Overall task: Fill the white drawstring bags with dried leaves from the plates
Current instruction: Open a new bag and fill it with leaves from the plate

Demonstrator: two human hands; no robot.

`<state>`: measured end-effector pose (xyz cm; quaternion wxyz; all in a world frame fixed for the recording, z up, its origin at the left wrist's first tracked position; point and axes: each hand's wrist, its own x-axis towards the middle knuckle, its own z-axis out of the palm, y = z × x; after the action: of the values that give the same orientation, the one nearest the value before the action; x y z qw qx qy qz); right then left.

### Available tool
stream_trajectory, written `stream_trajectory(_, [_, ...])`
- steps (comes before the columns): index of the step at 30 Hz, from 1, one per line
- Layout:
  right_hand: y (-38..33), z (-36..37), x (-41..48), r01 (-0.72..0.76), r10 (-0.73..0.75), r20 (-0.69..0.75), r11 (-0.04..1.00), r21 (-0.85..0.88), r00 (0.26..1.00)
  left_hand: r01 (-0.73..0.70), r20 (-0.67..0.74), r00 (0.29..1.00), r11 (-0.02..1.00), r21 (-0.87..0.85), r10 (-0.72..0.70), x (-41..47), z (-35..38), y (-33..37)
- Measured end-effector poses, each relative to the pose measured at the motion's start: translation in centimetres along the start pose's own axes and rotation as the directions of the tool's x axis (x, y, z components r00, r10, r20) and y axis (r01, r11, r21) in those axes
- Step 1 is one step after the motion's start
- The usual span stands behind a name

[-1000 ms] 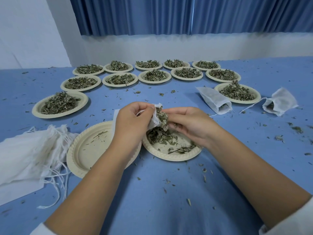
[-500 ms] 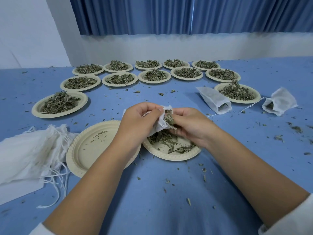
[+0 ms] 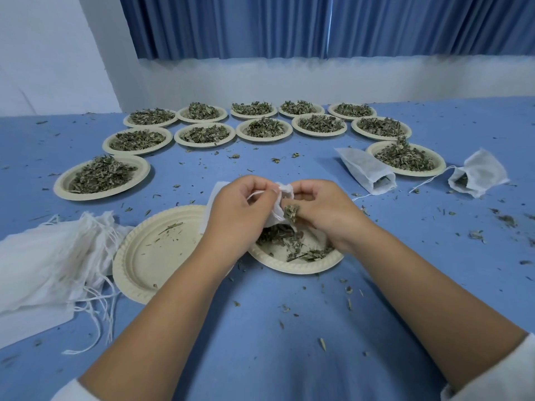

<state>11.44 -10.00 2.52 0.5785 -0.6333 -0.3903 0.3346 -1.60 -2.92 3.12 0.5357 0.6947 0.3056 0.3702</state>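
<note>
My left hand (image 3: 236,211) pinches the mouth of a white drawstring bag (image 3: 279,205) above a cream paper plate (image 3: 301,263) with a remnant of dried leaves (image 3: 285,240). My right hand (image 3: 324,211) holds the bag's opposite rim, with a clump of leaves (image 3: 291,212) at its fingertips by the opening. The bag's body is mostly hidden behind my left hand.
An almost bare plate (image 3: 150,250) lies left of the hands, beside a heap of unfilled bags (image 3: 49,261). Several leaf-laden plates (image 3: 263,130) arc across the far side. Two bags with leaves inside (image 3: 366,170) (image 3: 479,176) lie at the right. Crumbs dot the blue cloth.
My right hand pushed its clump of leaves down into the bag mouth, and both hands drew closer together, lifting the bag's rim slightly.
</note>
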Motion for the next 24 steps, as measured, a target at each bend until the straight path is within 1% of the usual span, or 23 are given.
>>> stream_trajectory(1, [-0.2,-0.2,0.0,-0.04,0.037,0.044,0.997,0.066,0.998,0.01,-0.027,1.0,1.0,-0.012,-0.01,0.1,-0.1,0.0])
stream_trajectory(3, [-0.4,-0.7,0.3,-0.098,0.085,0.101,0.987,0.129,0.991,0.014,-0.083,0.996,1.0,-0.019,-0.015,0.3,-0.4,-0.1])
stream_trajectory(6, [-0.6,-0.9,0.7,-0.165,0.145,0.113,0.967,0.194,0.983,0.003,-0.13,0.992,1.0,-0.03,-0.007,0.5,-0.6,-0.1])
stream_trajectory(8, [-0.7,-1.0,0.7,-0.186,0.164,0.126,0.963,0.193,0.978,0.005,-0.141,0.99,0.999,-0.037,-0.01,0.6,-0.7,-0.2])
stream_trajectory(9, [-0.8,-1.0,0.7,-0.182,0.165,0.124,0.972,0.148,0.979,0.007,-0.151,0.988,0.999,-0.032,-0.011,0.7,-0.8,-0.2])
stream_trajectory(10, [-0.7,-1.0,0.6,-0.162,0.155,0.104,0.985,0.059,0.982,0.01,-0.164,0.986,1.0,-0.028,-0.015,0.8,-0.9,-0.3])
stream_trajectory(11, [-0.7,-1.2,0.4,-0.121,0.127,0.074,0.99,-0.076,0.989,0.017,-0.178,0.984,0.999,-0.033,-0.022,0.9,-1.0,-0.3])
stream_trajectory(12, [-0.5,-1.3,0.4,-0.067,0.081,0.051,0.97,-0.234,0.995,0.022,-0.189,0.982,0.999,-0.046,-0.03,1.1,-1.2,-0.4])
stream_trajectory(13, [-0.4,-1.4,0.3,-0.008,0.027,0.044,0.922,-0.388,0.999,0.024,-0.198,0.98,0.998,-0.057,-0.035,1.1,-1.3,-0.4])
stream_trajectory(14, [-0.3,-1.5,0.2,0.052,-0.026,0.058,0.86,-0.507,0.998,0.022,-0.207,0.978,0.998,-0.059,-0.033,1.2,-1.4,-0.4])
stream_trajectory(15, [-0.3,-1.5,0.2,0.095,-0.051,0.093,0.811,-0.577,0.994,0.017,-0.216,0.976,0.998,-0.052,-0.028,1.2,-1.5,-0.4])
stream_trajectory(17, [0.1,-1.7,0.2,0.128,-0.011,0.174,0.722,-0.68,0.985,0.009,-0.227,0.974,0.999,-0.043,-0.019,1.3,-1.6,-0.4])
stream_trajectory(19, [0.5,-1.6,0.2,0.183,0.018,0.255,0.648,-0.739,0.967,0.013,-0.216,0.976,0.999,-0.048,-0.023,1.2,-1.6,-0.4])
stream_trajectory(21, [0.7,-1.2,0.1,0.263,-0.013,0.324,0.614,-0.744,0.946,0.014,-0.203,0.979,0.999,-0.035,-0.021,1.1,-1.5,-0.4])
stream_trajectory(24, [1.1,-0.8,0.3,0.328,-0.052,0.366,0.576,-0.749,0.929,0.016,-0.196,0.98,1.0,-0.026,-0.021,1.1,-1.5,-0.3])
